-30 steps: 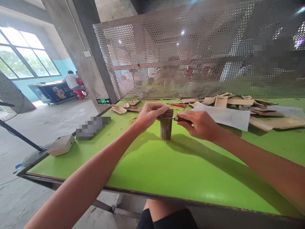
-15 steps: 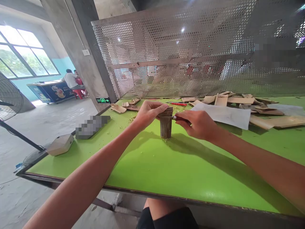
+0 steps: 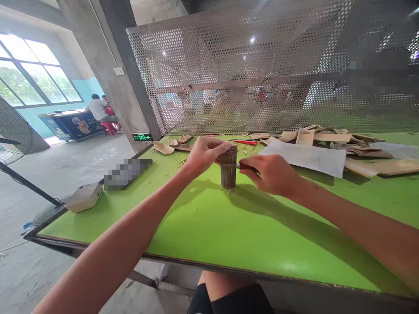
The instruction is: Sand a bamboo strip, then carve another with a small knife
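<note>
A dark brown piece of bamboo (image 3: pixel 228 176) stands upright on the green tabletop, pale shavings scattered at its foot. My left hand (image 3: pixel 207 153) grips its upper end from the left, thumb laid along the top. In my right hand (image 3: pixel 273 174) is a carving knife (image 3: pixel 250 167) with a reddish-brown handle and a metal collar, held level. Its blade lies against the bamboo's face at about mid-height, and most of that blade is hard to make out.
Behind my hands lies a red tool (image 3: pixel 245 142). Bamboo pieces (image 3: pixel 306 136) and a white sheet (image 3: pixel 304 157) are heaped at the back right, with more scraps (image 3: pixel 163 148) at the back left. A beige box (image 3: pixel 84 197) sits near the left edge. A perforated metal screen (image 3: pixel 229 74) borders the table's rear.
My right hand and the knife have slid a little down the bamboo's face. My left hand keeps its hold at the top.
</note>
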Demonstrator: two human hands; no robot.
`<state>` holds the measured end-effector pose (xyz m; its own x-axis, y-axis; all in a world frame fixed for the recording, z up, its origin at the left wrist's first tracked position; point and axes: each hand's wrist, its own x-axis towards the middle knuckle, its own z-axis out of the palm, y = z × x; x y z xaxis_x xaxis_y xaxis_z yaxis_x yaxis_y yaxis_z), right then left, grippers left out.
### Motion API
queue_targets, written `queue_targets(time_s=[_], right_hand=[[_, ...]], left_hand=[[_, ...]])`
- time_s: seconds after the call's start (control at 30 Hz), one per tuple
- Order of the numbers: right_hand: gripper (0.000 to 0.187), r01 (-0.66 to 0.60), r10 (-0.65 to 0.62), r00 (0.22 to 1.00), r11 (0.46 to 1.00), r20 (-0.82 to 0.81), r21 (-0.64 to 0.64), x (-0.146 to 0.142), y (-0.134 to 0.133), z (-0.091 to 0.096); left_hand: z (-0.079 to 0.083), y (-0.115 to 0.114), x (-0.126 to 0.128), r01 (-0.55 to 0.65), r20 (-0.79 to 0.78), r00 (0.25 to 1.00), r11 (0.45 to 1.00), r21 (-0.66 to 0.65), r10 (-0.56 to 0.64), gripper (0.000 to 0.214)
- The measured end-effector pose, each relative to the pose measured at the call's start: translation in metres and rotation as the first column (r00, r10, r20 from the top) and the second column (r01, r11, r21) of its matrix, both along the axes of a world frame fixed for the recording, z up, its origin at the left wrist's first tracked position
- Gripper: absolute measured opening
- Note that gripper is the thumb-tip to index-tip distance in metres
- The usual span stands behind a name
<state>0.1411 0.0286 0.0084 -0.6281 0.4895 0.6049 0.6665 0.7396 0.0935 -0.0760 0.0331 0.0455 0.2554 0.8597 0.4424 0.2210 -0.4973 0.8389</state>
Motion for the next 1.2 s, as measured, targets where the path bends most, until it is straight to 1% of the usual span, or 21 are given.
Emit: queue_targets(time_s=[0.07, 0.2, 0.33, 0.43, 0.5, 0.6, 0.7, 0.77, 0.9, 1.03, 1.17, 1.2], right_hand=[[0.029, -0.001, 0.001, 0.999, 1.0, -0.05, -0.001, -0.0004, -0.0004, 0.0011], [0.027, -0.001, 0.001, 1.0, 0.999, 0.018, -0.041, -0.0016, -0.001, 0.0001], [0.031, 0.029, -0.029, 0.999, 0.999, -0.014, -0.033, -0.003, -0.0007, -0.0031], [0.029, 0.001, 0.003, 0.998, 0.998, 0.066, -0.062, -0.0034, 0.0, -0.0037], [0.03, 0.008, -0.005, 0.998, 0.999, 0.061, -0.041, -0.0031, 0.0004, -0.0022], [0.033, 0.016, -0.015, 1.0, 1.0, -0.021, 0.006, -0.0021, 0.0007, -0.0002], [0.03, -0.018, 0.02, 0.998, 1.0, 0.056, -0.024, -0.0016, 0.0007, -0.0017], [0.029, -0.018, 0.019, 0.996, 1.0, 0.082, -0.019, -0.0023, 0.0006, -0.0032], [0.034, 0.018, -0.017, 1.0, 0.999, -0.011, 0.044, -0.0045, 0.0003, -0.0043], [0.03, -0.009, 0.01, 0.996, 1.0, 0.084, -0.014, -0.005, 0.0001, -0.0053], [0.03, 0.001, -0.001, 1.0, 1.0, 0.005, -0.02, -0.0026, 0.0014, -0.0022], [0.029, 0.001, 0.0, 1.0, 0.999, 0.012, -0.036, -0.0017, 0.0016, -0.0015]], left_hand=[[0.0003, 0.0, -0.0002, -0.002, -0.022, 1.0, 1.0, 0.026, 0.003, 0.033], [0.0003, 0.0, -0.0003, -0.008, -0.019, 1.0, 1.0, 0.019, 0.008, 0.032], [0.0012, -0.0004, -0.0004, -0.01, -0.047, 0.999, 0.998, 0.057, 0.013, 0.031], [0.0029, -0.0014, -0.0006, -0.022, -0.061, 0.998, 0.998, 0.067, 0.026, 0.031], [0.0039, -0.0021, -0.0007, -0.015, -0.063, 0.998, 0.998, 0.054, 0.018, 0.031], [0.0045, -0.0027, -0.0005, -0.014, -0.088, 0.996, 0.997, 0.074, 0.02, 0.031], [0.0044, -0.0026, -0.0002, -0.038, -0.104, 0.993, 0.995, 0.091, 0.047, 0.032], [0.0042, -0.0023, 0.0, -0.053, -0.105, 0.993, 0.995, 0.086, 0.061, 0.032], [0.0048, -0.0029, 0.0004, -0.055, -0.109, 0.992, 0.993, 0.106, 0.066, 0.03], [0.0058, -0.0044, 0.001, -0.086, -0.081, 0.993, 0.995, 0.054, 0.09, 0.029], [0.0065, -0.0048, 0.0011, -0.076, -0.087, 0.993, 0.995, 0.065, 0.081, 0.029], [0.0065, -0.0048, 0.0011, -0.074, -0.097, 0.992, 0.994, 0.075, 0.081, 0.029]])
